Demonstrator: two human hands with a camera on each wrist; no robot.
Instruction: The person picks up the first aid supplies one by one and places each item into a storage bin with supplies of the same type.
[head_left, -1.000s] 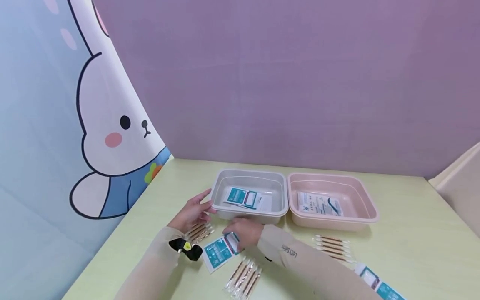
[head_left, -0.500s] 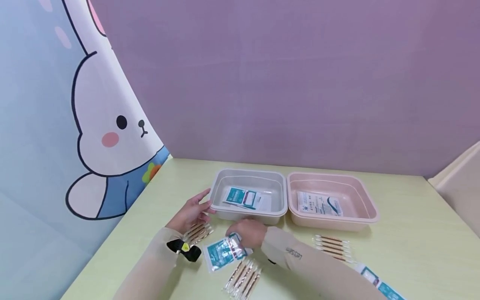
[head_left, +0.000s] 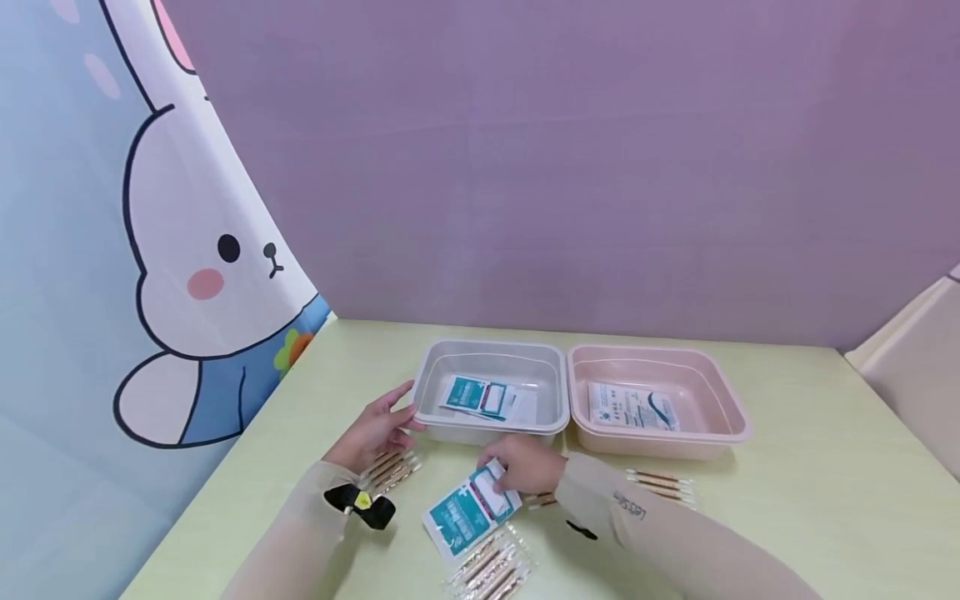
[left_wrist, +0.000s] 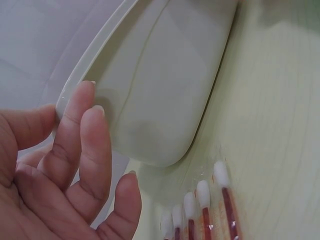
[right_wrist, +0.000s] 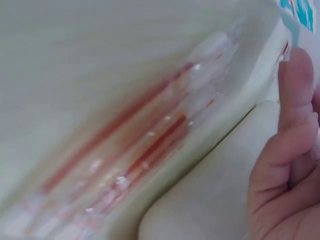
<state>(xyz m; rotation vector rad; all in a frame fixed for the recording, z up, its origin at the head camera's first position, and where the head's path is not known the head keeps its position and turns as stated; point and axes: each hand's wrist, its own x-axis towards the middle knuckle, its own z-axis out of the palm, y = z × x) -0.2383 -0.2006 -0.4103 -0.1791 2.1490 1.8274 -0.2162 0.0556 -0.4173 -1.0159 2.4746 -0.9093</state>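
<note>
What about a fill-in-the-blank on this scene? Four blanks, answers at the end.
1. The person's ____ hand holds a teal-and-white packet.
2. In the head view, the gray bin stands to the ____ of the pink bin.
3. Of these two, the left hand touches the ____ one.
4. In the left wrist view, the swabs near that hand have ____ tips.

Missing words: right; left; gray; white.

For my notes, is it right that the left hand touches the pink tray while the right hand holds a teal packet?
Not quite: the head view shows the left hand touching the grey tray, not the pink tray; the right hand holds a teal packet.
</note>
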